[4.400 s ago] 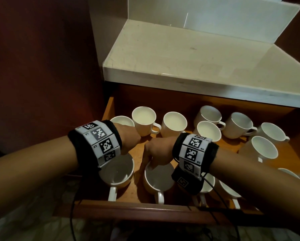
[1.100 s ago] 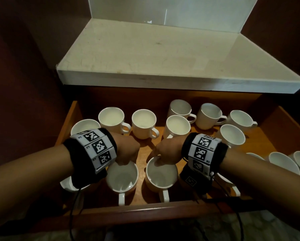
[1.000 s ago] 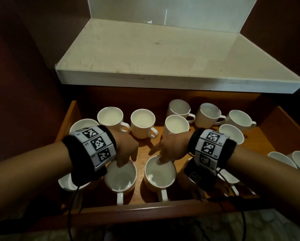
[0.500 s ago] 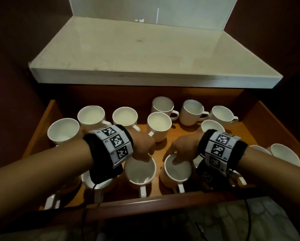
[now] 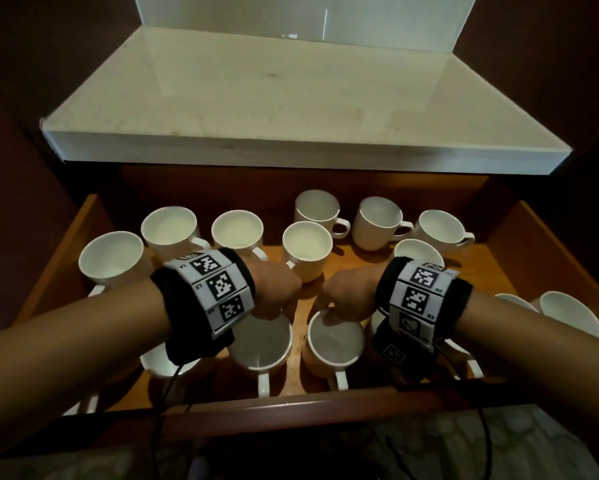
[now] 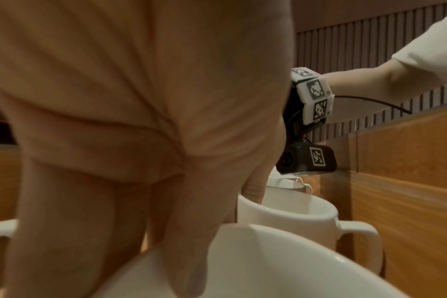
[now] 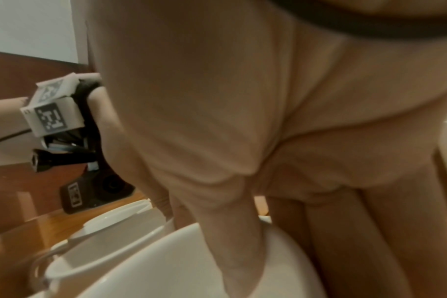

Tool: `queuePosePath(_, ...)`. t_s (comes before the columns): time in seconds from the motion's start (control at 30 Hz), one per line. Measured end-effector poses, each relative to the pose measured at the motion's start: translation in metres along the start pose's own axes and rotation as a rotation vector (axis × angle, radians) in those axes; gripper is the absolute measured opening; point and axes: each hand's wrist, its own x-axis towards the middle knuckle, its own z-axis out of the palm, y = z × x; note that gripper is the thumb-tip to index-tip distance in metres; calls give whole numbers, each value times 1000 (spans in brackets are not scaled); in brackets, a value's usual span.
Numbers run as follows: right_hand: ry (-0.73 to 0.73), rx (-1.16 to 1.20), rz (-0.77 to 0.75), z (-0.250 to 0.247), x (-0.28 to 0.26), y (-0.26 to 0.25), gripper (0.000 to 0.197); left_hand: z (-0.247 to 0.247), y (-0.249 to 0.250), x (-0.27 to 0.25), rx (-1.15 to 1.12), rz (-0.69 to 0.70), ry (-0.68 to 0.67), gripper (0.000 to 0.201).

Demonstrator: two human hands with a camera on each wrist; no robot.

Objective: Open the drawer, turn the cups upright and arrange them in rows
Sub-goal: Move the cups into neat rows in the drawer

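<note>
An open wooden drawer (image 5: 66, 251) holds several upright white cups. Two stand side by side at its front, handles toward me. My left hand (image 5: 275, 301) pinches the far rim of the left cup (image 5: 261, 351). In the left wrist view the left hand (image 6: 115, 141) has its thumb inside this cup (image 6: 268, 272) and its fingers outside. My right hand (image 5: 339, 303) pinches the rim of the right cup (image 5: 336, 344) the same way. The right wrist view shows the right hand (image 7: 242, 121) with its thumb down inside that cup (image 7: 166, 272).
A pale stone counter (image 5: 291, 98) overhangs the drawer's back. More upright cups fill the back rows (image 5: 306, 244), the left side (image 5: 111, 254) and the right end (image 5: 568, 313). One front cup (image 5: 163, 362) lies partly under my left wrist. Cables hang over the drawer front (image 5: 291, 407).
Both hands have kept their hold on the rims of the two front cups. The head view has swung, so the drawer's left side and more cups now show.
</note>
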Motion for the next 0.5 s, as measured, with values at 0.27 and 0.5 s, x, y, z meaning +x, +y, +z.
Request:
queuePosePath(0.27,16,13,-20,2,0,5,38,0,-1,-2,-23,0,20,33)
queuePosePath(0.5,9,28,-44,1,2,6,37,-3,1,-5,-1,-2,-13,39)
